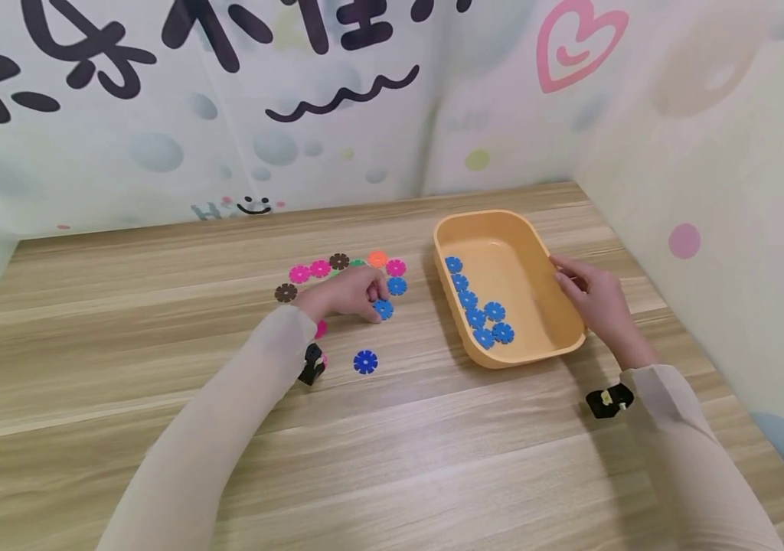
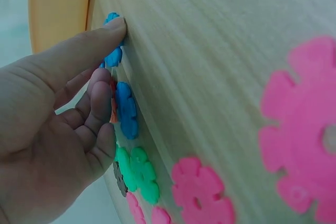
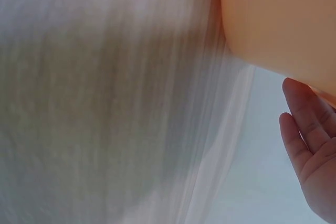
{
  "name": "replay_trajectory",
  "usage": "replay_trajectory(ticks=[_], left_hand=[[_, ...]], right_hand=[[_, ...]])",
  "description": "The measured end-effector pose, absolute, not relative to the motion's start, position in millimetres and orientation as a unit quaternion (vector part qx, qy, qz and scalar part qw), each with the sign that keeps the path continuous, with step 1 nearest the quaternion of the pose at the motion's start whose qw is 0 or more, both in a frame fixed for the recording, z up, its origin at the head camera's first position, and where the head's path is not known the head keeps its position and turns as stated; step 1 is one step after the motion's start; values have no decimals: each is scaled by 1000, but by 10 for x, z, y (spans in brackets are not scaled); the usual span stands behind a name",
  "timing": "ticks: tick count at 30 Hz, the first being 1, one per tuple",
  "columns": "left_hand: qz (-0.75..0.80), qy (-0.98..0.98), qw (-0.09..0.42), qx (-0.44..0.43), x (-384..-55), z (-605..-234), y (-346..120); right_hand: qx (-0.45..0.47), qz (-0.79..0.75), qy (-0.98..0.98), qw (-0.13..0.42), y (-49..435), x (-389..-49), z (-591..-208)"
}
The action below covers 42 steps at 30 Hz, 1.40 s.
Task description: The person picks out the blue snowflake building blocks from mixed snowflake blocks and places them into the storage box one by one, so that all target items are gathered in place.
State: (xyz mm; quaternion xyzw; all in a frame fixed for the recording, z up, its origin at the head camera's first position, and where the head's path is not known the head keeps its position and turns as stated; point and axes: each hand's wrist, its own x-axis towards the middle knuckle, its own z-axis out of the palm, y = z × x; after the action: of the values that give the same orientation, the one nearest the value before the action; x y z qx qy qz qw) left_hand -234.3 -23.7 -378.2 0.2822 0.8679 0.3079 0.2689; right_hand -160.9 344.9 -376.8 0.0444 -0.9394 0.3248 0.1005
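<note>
My left hand (image 1: 351,292) pinches a light blue snowflake disc (image 1: 383,309) at the table, thumb against its face in the left wrist view. Beside it lies another light blue disc (image 1: 396,286). Pink discs (image 1: 299,274), brown discs (image 1: 285,292), an orange disc (image 1: 377,259) and green discs (image 2: 143,174) surround the hand, some partly hidden by it. My right hand (image 1: 595,298) touches the right rim of an orange basin (image 1: 502,216), its visible fingers fairly straight along the outer wall. Several blue discs (image 1: 468,299) lie inside the basin along its left side.
A dark blue disc (image 1: 365,362) lies on the wooden table (image 1: 392,451), nearer to me than the others. Behind the table stands a printed wall (image 1: 364,153), and another wall (image 1: 743,229) runs along the right edge. Black wrist cameras (image 1: 609,401) sit at both cuffs.
</note>
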Motion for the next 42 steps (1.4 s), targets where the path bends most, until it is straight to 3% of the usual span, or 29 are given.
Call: replay_trajectory(ticks=[19,34,42], left_hand=[[299,879,230,292,-2269,-3754,-195],[347,848,264,301,-2313,-3653,-224],[335,854,249,312,-2340,-3490,-215]], right_hand=[[45,327,-939,99,3447,-1616,-3760],[41,329,-938,98,3441,-1606,-3754],[46,325,-939,103,3445,-1608,-3771]])
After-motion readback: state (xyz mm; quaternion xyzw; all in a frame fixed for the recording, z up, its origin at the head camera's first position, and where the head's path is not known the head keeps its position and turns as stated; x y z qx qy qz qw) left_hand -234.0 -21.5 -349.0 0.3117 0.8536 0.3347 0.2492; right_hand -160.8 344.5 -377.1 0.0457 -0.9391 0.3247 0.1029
